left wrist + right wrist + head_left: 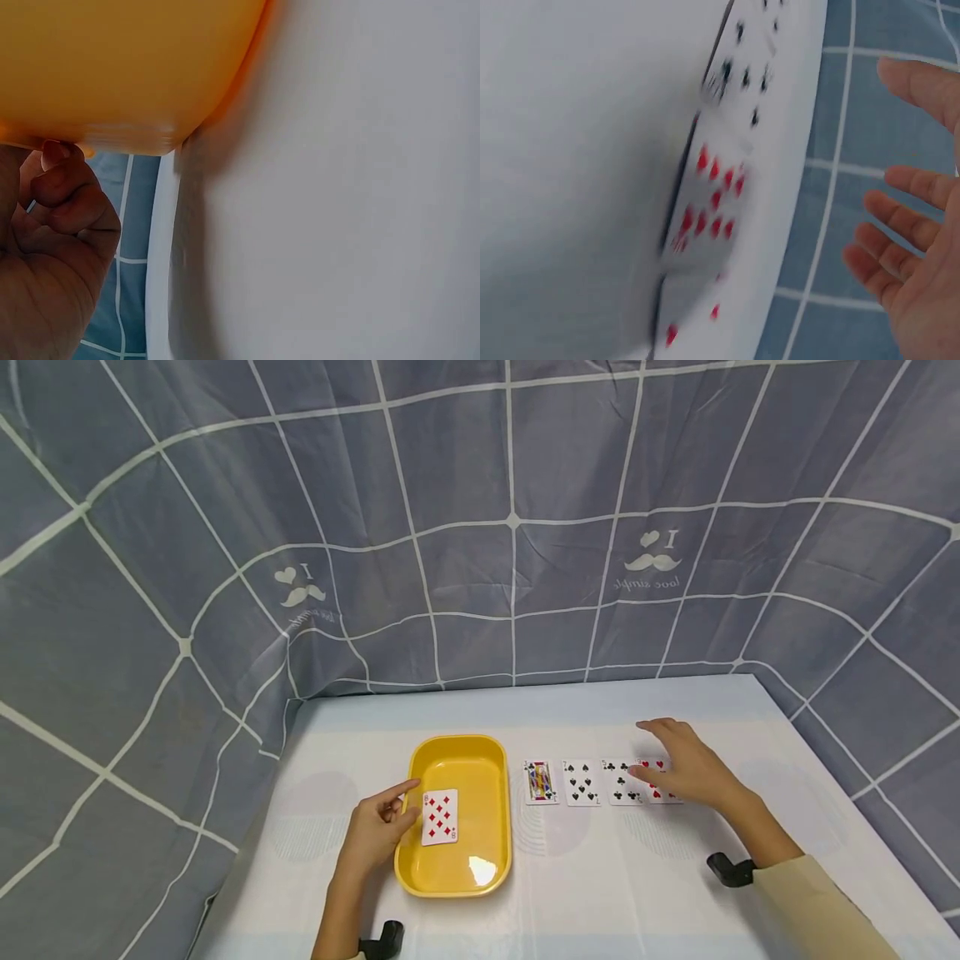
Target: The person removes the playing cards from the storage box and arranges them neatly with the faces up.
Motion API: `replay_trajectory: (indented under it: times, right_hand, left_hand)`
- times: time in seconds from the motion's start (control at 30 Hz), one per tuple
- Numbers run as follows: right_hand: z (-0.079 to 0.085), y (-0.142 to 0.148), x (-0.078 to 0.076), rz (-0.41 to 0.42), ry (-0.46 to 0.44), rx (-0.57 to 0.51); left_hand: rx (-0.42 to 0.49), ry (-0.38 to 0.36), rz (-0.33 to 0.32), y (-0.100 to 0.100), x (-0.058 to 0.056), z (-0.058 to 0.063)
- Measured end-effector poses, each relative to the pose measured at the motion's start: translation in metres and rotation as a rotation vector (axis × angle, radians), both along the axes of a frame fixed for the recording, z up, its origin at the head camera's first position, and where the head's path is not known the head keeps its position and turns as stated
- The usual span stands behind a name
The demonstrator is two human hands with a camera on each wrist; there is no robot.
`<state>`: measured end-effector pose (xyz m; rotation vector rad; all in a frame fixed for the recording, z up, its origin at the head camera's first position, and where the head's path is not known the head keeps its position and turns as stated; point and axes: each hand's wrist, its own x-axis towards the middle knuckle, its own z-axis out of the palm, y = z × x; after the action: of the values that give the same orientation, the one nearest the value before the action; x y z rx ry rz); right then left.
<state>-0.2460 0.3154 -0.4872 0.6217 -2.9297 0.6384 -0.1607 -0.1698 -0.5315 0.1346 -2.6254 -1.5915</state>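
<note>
A yellow tray [492, 760] stands on the white table, and my left hand [377, 828] is at its left rim. The left wrist view shows that hand [60, 217] with curled fingers pinching the tray's edge [142, 112]. Inside the tray a diamonds card [440, 817] lies face up. My right hand [692, 766] hovers spread above a hearts card [652, 793], partly covering it. In the right wrist view the right hand [922, 225] holds nothing, and another red card [694, 315] shows beyond the hearts card [712, 199].
Left of the hearts card, in one row, lie a clubs card [621, 783], a spades card [581, 783] and a face card [540, 782]. The white table [585, 893] meets a grey checked curtain [555, 568] at the back and sides.
</note>
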Motion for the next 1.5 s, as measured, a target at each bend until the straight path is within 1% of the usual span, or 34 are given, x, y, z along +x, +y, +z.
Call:
replay_trajectory:
  times: [0.1, 0.2, 0.37, 0.5, 0.6, 0.73, 0.87, 0.97, 1.03, 1.17, 1.27, 1.4, 1.5]
  right_hand:
    - [0.005, -0.023, 0.001, 0.027, -0.001, -0.015]
    - [0.01, -0.049, 0.003, 0.063, 0.017, -0.037]
    - [0.019, -0.095, 0.008, 0.132, 0.027, -0.074]
    - [0.023, -0.132, 0.01, 0.196, 0.037, -0.085]
    - [0.022, -0.157, 0.011, 0.234, 0.038, -0.066]
    - [0.016, -0.187, 0.011, 0.279, -0.004, -0.041]
    - [0.009, -0.216, 0.01, 0.306, -0.067, -0.009]
    - [0.002, -0.239, 0.01, 0.328, -0.109, 0.041]
    - [-0.003, -0.255, 0.01, 0.35, -0.12, 0.09]
    - [-0.013, -0.279, 0.011, 0.367, -0.11, 0.215]
    - [-0.02, -0.289, 0.011, 0.361, -0.092, 0.297]
    - [-0.027, -0.296, 0.01, 0.357, -0.089, 0.397]
    - [-0.03, -0.298, 0.01, 0.355, -0.094, 0.447]
  left_hand:
    - [0.003, -0.009, 0.001, 0.001, 0.001, -0.001]
    - [0.003, -0.012, 0.002, 0.002, 0.001, 0.0]
    - [-0.008, -0.012, -0.001, 0.002, 0.001, 0.002]
    - [-0.018, -0.016, 0.001, 0.002, 0.001, 0.003]
    - [-0.024, -0.013, -0.002, 0.002, -0.001, 0.002]
    - [-0.021, -0.011, -0.006, 0.003, -0.003, 0.001]
    - [-0.006, -0.018, -0.023, 0.003, -0.005, 0.0]
    - [0.0, -0.025, -0.02, 0.001, -0.004, 0.0]
    - [0.0, -0.022, -0.013, -0.002, -0.002, 0.0]
    - [-0.002, -0.004, -0.028, -0.005, 0.0, -0.001]
    - [0.001, -0.001, -0.049, -0.006, -0.001, -0.001]
    - [0.0, -0.009, -0.045, -0.005, -0.002, -0.001]
    - [-0.004, -0.016, -0.047, -0.003, -0.004, 0.0]
